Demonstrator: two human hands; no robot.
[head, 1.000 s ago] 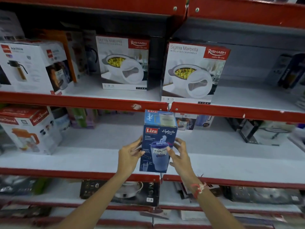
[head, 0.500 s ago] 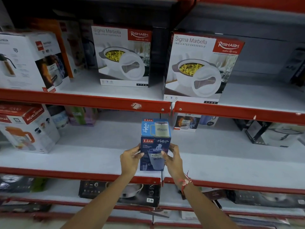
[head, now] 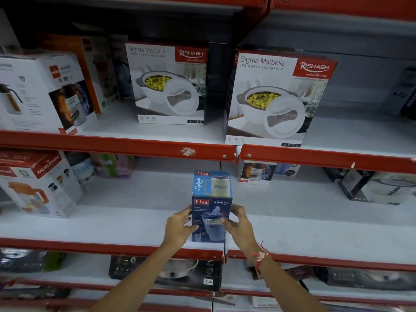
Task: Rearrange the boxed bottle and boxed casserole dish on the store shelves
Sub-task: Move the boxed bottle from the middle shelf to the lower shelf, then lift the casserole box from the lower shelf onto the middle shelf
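Note:
A blue boxed bottle marked Liza stands upright near the front edge of the middle shelf. My left hand presses its left side and my right hand its right side, so both hold it. On the upper shelf stand two white boxed casserole dishes: one set back at the centre, the other further forward to its right, at the shelf's front edge.
A white flask box stands at the upper left and a white jug box at the middle left. Small boxes sit at the back of the middle shelf, a dark box at right. Appliance boxes fill the lower shelf.
The boxed bottle has gone down and back onto the middle shelf with both hands still on its sides. The view has moved closer to the shelves.

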